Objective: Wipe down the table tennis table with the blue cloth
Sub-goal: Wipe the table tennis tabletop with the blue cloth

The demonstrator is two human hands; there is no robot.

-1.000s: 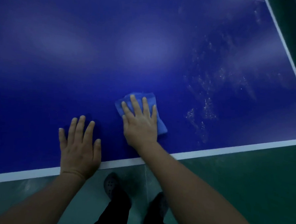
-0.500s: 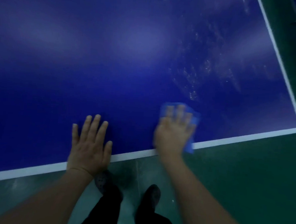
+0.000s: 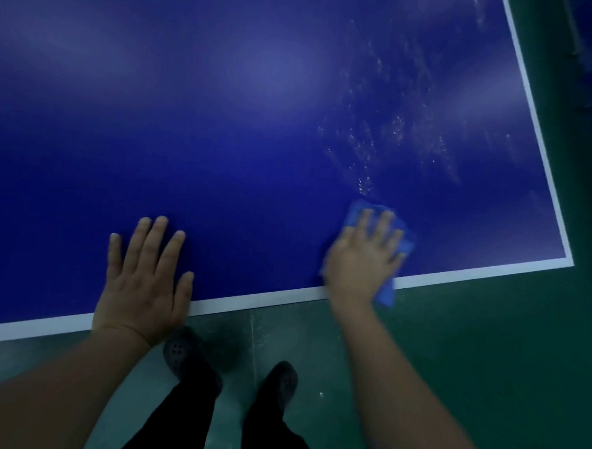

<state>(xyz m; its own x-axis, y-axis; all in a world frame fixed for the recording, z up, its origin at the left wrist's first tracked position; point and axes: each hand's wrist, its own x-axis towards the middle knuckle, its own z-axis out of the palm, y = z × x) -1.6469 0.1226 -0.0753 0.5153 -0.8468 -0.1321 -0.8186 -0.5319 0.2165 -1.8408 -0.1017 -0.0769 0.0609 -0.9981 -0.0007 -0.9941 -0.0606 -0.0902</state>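
Rightward slid blue cloth (image 3: pixel 404 244); table (image 3: pixel 224 117) speckled.

Right hand (image 3: pixel 363 258) is smeared w/ motion blur, finger edges soft. It covers most of the blue cloth (image 3: pixel 385 294); only the fringes show, blurred too. Table (image 3: pixel 224 117) runs off top & left edges. Both forearms cut off at the bottom, legs too. Pale specks (image 3: pixel 367 149) too fine to identify.
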